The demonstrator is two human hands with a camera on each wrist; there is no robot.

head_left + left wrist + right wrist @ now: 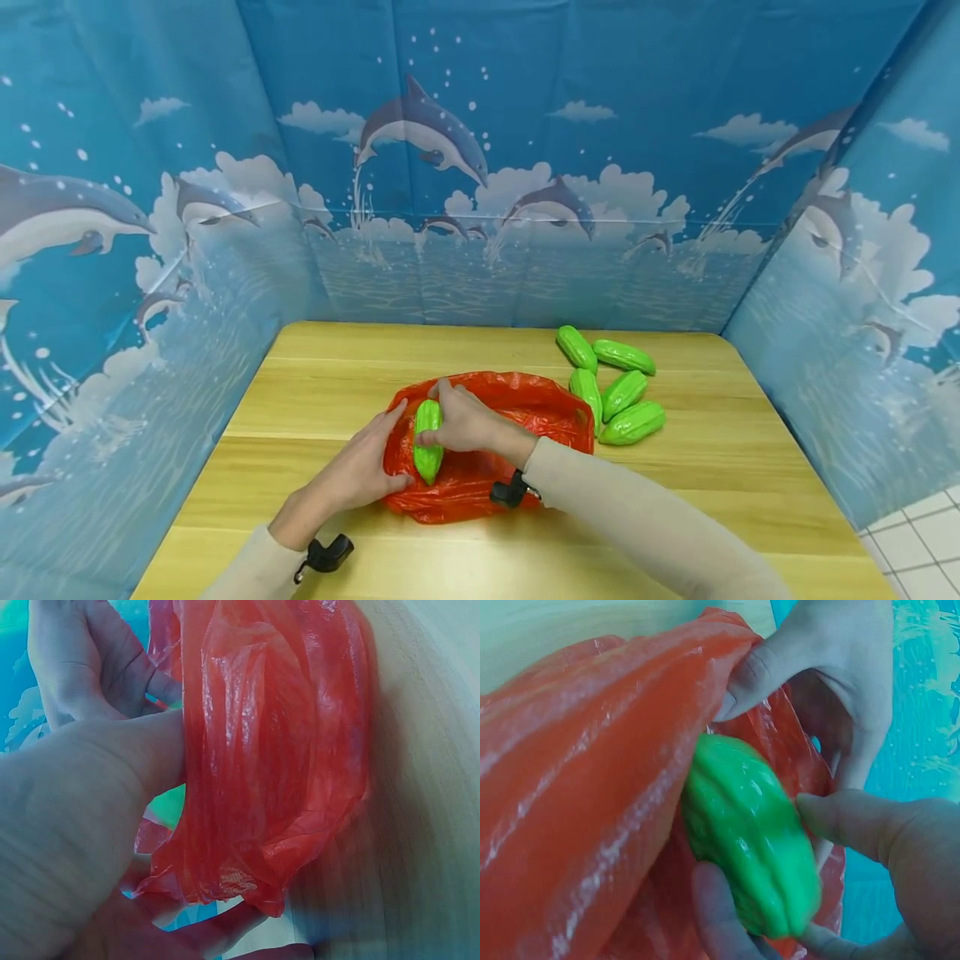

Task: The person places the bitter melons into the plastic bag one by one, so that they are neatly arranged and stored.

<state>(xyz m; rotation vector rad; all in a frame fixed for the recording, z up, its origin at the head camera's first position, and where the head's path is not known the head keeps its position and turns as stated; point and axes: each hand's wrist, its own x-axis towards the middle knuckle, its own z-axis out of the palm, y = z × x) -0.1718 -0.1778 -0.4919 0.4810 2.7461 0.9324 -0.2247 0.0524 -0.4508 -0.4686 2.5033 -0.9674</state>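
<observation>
A red plastic bag (536, 408) lies with its mouth spread on the table. At its left edge, my left hand (358, 468) holds the rim, thumb and fingers spread apart along it. My right hand (471, 423) reaches over the bag and grips a bright green, ridged bitter melon (427, 457) at the bag's left end. In the right wrist view the bitter melon (750, 836) sits between the right thumb and fingers, within the bag's opening. The left wrist view shows mostly the bag's red side (255, 750), which hides most of the bitter melon.
Several more green bitter melons (633, 422) lie grouped on the wooden table (720, 467), just right of the bag. A blue dolphin-print curtain (480, 275) encloses the table's back and sides. Each wrist wears a small black device (330, 553).
</observation>
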